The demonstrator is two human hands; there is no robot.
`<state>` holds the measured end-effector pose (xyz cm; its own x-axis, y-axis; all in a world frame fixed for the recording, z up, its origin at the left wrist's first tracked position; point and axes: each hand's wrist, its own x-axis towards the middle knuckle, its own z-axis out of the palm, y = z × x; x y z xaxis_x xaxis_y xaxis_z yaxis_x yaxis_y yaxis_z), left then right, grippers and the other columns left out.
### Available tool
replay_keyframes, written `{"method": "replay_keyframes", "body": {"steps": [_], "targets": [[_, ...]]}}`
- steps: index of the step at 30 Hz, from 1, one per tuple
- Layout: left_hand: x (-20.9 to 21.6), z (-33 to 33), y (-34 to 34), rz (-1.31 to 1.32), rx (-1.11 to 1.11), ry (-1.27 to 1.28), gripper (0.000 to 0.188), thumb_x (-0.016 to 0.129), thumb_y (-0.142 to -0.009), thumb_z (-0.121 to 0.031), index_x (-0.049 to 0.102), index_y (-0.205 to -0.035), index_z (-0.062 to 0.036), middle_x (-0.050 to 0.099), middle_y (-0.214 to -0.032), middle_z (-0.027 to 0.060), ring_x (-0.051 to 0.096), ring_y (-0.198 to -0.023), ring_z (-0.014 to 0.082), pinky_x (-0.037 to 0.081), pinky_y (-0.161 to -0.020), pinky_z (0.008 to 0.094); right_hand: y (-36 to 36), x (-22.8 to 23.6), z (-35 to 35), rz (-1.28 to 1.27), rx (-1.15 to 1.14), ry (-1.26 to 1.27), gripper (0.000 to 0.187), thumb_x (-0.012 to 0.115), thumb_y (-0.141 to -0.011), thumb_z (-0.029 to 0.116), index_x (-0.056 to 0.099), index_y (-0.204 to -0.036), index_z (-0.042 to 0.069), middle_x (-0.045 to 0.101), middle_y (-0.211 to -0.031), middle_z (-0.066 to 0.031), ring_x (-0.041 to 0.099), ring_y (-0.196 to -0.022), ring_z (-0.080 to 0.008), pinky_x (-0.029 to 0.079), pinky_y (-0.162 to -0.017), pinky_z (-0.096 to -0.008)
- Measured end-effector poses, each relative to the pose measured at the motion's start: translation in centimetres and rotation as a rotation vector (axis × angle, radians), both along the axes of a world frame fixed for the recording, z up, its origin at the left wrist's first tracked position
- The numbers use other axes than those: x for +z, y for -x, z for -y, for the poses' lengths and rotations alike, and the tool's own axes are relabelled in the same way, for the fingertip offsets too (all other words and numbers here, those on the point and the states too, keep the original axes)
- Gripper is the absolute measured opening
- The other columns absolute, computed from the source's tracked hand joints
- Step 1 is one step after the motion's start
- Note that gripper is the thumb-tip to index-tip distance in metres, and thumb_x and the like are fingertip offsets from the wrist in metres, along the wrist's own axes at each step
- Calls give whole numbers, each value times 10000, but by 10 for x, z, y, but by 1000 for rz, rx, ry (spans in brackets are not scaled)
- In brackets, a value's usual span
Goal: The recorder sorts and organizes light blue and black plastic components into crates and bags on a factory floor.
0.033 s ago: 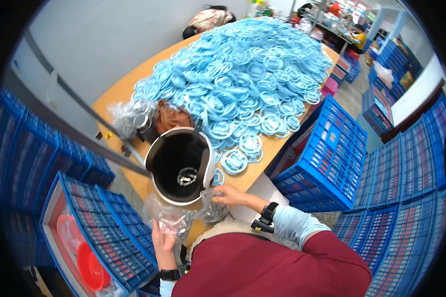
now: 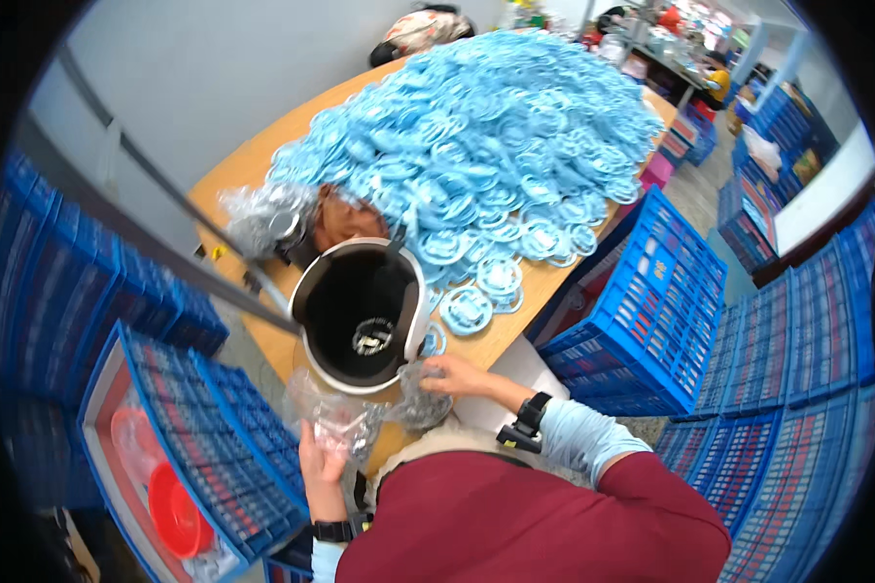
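Note:
A crinkled clear plastic bag (image 2: pixel 345 423) lies across the fingers of my left hand (image 2: pixel 323 466), which is curled on it near the table's front edge. My right hand (image 2: pixel 457 376) pinches another part of clear plastic film (image 2: pixel 420 400); I cannot tell whether it is the same bag. Just beyond both hands stands a round white-rimmed container (image 2: pixel 420 311) with a dark inside. A small round pale piece (image 2: pixel 371 336) shows at its bottom. Behind it rises a large heap of light blue round plastic pieces (image 2: pixel 476 155).
The wooden table (image 2: pixel 253 155) bears crumpled plastic (image 2: pixel 248 219) and a brown bundle (image 2: pixel 345 219) left of the heap. A blue crate (image 2: pixel 642 301) stands at the right. More crates (image 2: pixel 204 418) flank my left, one holding a red basin (image 2: pixel 177 510). A co-worker (image 2: pixel 717 80) sits far back.
The whole view has shifted slightly, with the table and container a little higher and further right. Both hands keep their hold on the plastic.

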<state>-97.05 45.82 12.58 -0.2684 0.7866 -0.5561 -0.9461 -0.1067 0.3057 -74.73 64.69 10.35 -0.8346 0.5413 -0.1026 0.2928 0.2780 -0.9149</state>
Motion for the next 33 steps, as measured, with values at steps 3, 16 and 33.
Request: {"method": "replay_keyframes", "body": {"steps": [3,16,33], "targets": [[-6,-1,4,128,-3,-157,495,278,-882,-402,376,-1168,-11,450,-1143,175,432,-1049,320,347,-876,497,-3,-7,-4,-52,-64,-107,375,615,-680,243,523,-953,4,568,-902,-147,547,-842,-264,426,-740,-329],[19,-13,-10,70,110,23,409,292,-898,-302,380,-1123,29,451,-1112,212,452,-1025,336,372,-911,420,-6,15,-1,-80,-98,322,367,607,-701,173,503,-999,-14,568,-821,-69,534,-693,-106,434,-615,-243],[10,-18,1,84,161,25,469,305,-889,-349,343,-1154,36,437,-1124,220,422,-1052,346,333,-915,469,-70,-76,-72,19,-1005,809,227,561,-771,217,495,-915,55,549,-775,-55,517,-560,-118,410,-467,-225]]}}
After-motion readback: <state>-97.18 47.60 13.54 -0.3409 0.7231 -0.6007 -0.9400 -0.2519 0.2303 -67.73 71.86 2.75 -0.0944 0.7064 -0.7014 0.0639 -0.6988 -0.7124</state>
